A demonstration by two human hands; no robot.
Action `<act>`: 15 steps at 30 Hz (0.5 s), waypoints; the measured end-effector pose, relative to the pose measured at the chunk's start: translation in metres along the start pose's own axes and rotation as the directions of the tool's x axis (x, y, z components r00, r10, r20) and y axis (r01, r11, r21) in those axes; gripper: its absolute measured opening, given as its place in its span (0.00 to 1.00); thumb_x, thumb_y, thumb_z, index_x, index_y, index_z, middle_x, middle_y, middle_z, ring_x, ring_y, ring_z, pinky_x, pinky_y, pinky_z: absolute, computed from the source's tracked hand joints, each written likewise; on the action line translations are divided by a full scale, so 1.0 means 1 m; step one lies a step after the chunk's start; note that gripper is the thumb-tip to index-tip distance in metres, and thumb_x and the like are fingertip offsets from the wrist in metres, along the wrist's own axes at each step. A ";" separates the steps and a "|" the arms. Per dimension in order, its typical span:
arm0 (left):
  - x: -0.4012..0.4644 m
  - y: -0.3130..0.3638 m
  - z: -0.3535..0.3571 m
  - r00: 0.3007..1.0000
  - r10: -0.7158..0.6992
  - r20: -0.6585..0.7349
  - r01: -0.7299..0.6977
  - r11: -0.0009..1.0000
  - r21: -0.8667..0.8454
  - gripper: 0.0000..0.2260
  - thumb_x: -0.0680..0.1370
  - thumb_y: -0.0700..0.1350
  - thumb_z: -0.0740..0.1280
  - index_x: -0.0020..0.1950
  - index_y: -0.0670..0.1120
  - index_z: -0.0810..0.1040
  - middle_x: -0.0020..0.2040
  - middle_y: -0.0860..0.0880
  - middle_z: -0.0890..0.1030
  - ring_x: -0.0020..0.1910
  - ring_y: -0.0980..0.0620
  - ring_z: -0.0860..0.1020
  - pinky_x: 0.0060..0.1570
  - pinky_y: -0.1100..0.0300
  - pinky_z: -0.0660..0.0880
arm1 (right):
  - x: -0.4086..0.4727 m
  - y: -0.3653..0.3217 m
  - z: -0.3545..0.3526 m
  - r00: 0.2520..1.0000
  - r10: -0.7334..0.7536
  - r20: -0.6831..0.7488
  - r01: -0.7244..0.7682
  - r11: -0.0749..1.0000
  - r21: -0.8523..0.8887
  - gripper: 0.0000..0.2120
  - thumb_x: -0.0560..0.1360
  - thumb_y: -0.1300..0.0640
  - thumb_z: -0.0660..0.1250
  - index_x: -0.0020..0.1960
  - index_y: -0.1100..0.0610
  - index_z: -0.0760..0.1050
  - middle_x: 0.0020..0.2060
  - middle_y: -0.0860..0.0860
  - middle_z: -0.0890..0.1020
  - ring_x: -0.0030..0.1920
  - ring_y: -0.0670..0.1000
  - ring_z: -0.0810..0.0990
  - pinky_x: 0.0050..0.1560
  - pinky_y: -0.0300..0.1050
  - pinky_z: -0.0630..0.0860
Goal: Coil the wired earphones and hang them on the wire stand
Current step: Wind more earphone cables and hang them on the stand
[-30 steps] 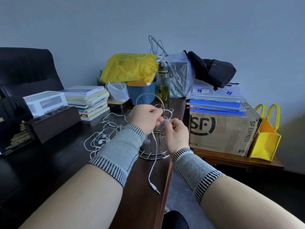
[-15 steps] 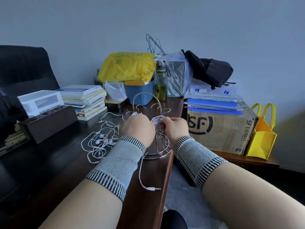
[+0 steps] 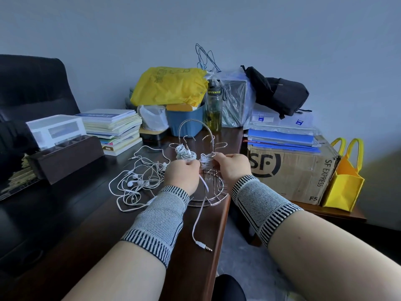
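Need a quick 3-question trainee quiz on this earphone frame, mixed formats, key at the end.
1. True or false: a coiled earphone bundle already hangs on the wire stand.
2. Where does the jack plug of the cable being coiled lie? A) on the desk near its edge B) on the stack of books C) in the yellow bag
3. Fill in: the tangle of loose earphones lies on the ___ hand's side of the stand.

Key: 1 true; 2 A; 3 left

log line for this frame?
left hand: holds cord | right hand: holds coil at wire stand | plug: on desk
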State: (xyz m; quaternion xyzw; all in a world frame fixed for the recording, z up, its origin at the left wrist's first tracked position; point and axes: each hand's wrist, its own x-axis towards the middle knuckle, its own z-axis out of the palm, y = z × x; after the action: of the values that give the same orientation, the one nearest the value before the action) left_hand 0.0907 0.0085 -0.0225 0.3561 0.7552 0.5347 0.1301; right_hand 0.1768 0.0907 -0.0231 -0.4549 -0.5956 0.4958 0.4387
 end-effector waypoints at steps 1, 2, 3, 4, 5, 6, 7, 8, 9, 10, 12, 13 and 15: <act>-0.004 0.001 -0.001 1.000 -0.006 0.003 0.006 1.000 -0.028 0.20 0.69 0.51 0.58 0.34 0.34 0.78 0.39 0.36 0.83 0.42 0.37 0.83 0.44 0.38 0.80 | -0.001 0.001 0.000 1.000 0.004 -0.003 -0.004 1.000 0.014 0.16 0.70 0.52 0.69 0.36 0.67 0.79 0.33 0.61 0.82 0.32 0.54 0.76 0.41 0.55 0.79; -0.005 0.000 -0.002 1.000 -0.012 0.005 0.012 0.999 -0.046 0.21 0.67 0.52 0.58 0.35 0.34 0.79 0.40 0.35 0.83 0.43 0.36 0.83 0.45 0.37 0.80 | -0.002 0.003 -0.001 1.000 -0.001 -0.006 0.001 0.999 0.034 0.13 0.69 0.53 0.70 0.34 0.63 0.78 0.32 0.59 0.82 0.32 0.54 0.76 0.41 0.55 0.80; -0.008 0.000 -0.003 1.000 -0.009 0.007 0.010 0.998 -0.056 0.21 0.67 0.52 0.59 0.35 0.34 0.79 0.41 0.35 0.83 0.44 0.36 0.83 0.45 0.38 0.80 | -0.005 0.003 -0.002 1.000 -0.017 -0.007 0.017 0.998 0.056 0.11 0.69 0.54 0.70 0.33 0.59 0.77 0.31 0.56 0.80 0.32 0.53 0.76 0.40 0.54 0.79; -0.010 0.000 -0.004 1.000 -0.005 0.012 0.005 0.999 -0.037 0.18 0.69 0.51 0.61 0.32 0.36 0.78 0.40 0.35 0.83 0.43 0.36 0.82 0.44 0.39 0.79 | -0.007 0.005 -0.004 0.999 -0.045 -0.005 0.046 0.996 0.071 0.09 0.69 0.55 0.70 0.32 0.57 0.75 0.30 0.54 0.79 0.32 0.52 0.76 0.38 0.51 0.78; -0.012 0.000 -0.005 1.000 0.001 0.013 -0.001 1.000 -0.022 0.17 0.72 0.48 0.62 0.28 0.39 0.76 0.38 0.34 0.82 0.42 0.36 0.82 0.43 0.41 0.79 | -0.010 0.007 -0.006 0.996 -0.086 0.002 0.086 0.994 0.070 0.09 0.69 0.56 0.70 0.33 0.55 0.74 0.30 0.52 0.79 0.31 0.50 0.75 0.37 0.48 0.76; -0.013 0.000 -0.006 1.000 0.011 0.008 -0.011 1.000 -0.005 0.17 0.73 0.45 0.62 0.25 0.43 0.74 0.36 0.33 0.81 0.40 0.35 0.81 0.43 0.42 0.78 | -0.013 0.009 -0.008 0.991 -0.135 0.011 0.134 0.989 0.060 0.09 0.70 0.58 0.70 0.33 0.55 0.73 0.30 0.50 0.78 0.30 0.48 0.74 0.35 0.45 0.74; -0.012 0.000 -0.008 1.000 0.021 0.011 -0.021 1.000 0.011 0.18 0.74 0.43 0.62 0.24 0.45 0.73 0.33 0.34 0.79 0.37 0.36 0.79 0.42 0.42 0.78 | -0.015 0.011 -0.009 0.983 -0.184 0.024 0.183 0.982 0.048 0.09 0.71 0.60 0.70 0.34 0.54 0.72 0.30 0.48 0.77 0.30 0.46 0.73 0.35 0.42 0.73; -0.012 0.000 -0.009 0.999 0.037 0.023 -0.038 0.999 0.028 0.18 0.74 0.43 0.62 0.24 0.45 0.73 0.30 0.37 0.78 0.35 0.39 0.77 0.41 0.44 0.77 | -0.017 0.012 -0.010 0.974 -0.224 0.041 0.222 0.974 0.035 0.10 0.71 0.62 0.70 0.35 0.54 0.72 0.30 0.48 0.77 0.29 0.44 0.74 0.34 0.39 0.73; -0.011 0.000 -0.011 0.998 0.050 0.040 -0.052 0.997 0.054 0.17 0.75 0.42 0.62 0.24 0.46 0.73 0.29 0.41 0.77 0.33 0.42 0.76 0.39 0.47 0.76 | -0.019 0.013 -0.011 0.965 -0.257 0.058 0.256 0.966 0.022 0.10 0.71 0.63 0.70 0.35 0.54 0.72 0.31 0.48 0.77 0.29 0.42 0.74 0.34 0.36 0.73; -0.010 0.000 -0.013 0.996 0.068 0.059 -0.073 0.994 0.075 0.17 0.75 0.42 0.62 0.25 0.45 0.74 0.29 0.43 0.76 0.33 0.45 0.74 0.37 0.52 0.74 | -0.021 0.014 -0.010 0.955 -0.288 0.072 0.288 0.958 0.005 0.11 0.71 0.65 0.69 0.35 0.53 0.72 0.33 0.48 0.78 0.30 0.41 0.75 0.35 0.35 0.74; -0.009 -0.001 -0.015 0.989 0.102 0.104 -0.114 0.985 0.127 0.15 0.76 0.43 0.64 0.28 0.45 0.75 0.29 0.47 0.76 0.30 0.49 0.72 0.32 0.60 0.68 | -0.022 0.016 -0.009 0.932 -0.354 0.081 0.358 0.932 -0.054 0.13 0.72 0.66 0.67 0.36 0.50 0.73 0.39 0.50 0.80 0.35 0.43 0.78 0.41 0.40 0.77; -0.009 -0.001 -0.016 0.984 0.123 0.130 -0.144 0.976 0.163 0.15 0.76 0.43 0.64 0.29 0.44 0.75 0.28 0.50 0.75 0.29 0.51 0.71 0.30 0.61 0.66 | -0.023 0.017 -0.008 0.916 -0.392 0.087 0.399 0.912 -0.094 0.15 0.72 0.67 0.66 0.36 0.47 0.73 0.42 0.51 0.80 0.39 0.45 0.79 0.45 0.43 0.78; -0.011 -0.001 -0.017 0.964 0.200 0.177 -0.244 0.929 0.279 0.13 0.77 0.44 0.65 0.33 0.44 0.75 0.30 0.52 0.74 0.31 0.52 0.72 0.31 0.61 0.66 | -0.027 0.018 -0.007 0.873 -0.474 0.116 0.488 0.857 -0.167 0.17 0.72 0.68 0.64 0.38 0.45 0.73 0.46 0.47 0.76 0.44 0.45 0.80 0.51 0.44 0.78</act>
State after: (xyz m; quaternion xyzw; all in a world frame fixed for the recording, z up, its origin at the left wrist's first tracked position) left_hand 0.0882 -0.0112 -0.0181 0.4929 0.7704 0.3987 0.0683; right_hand 0.1909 0.0671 -0.0422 -0.3136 -0.7504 0.3267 0.4815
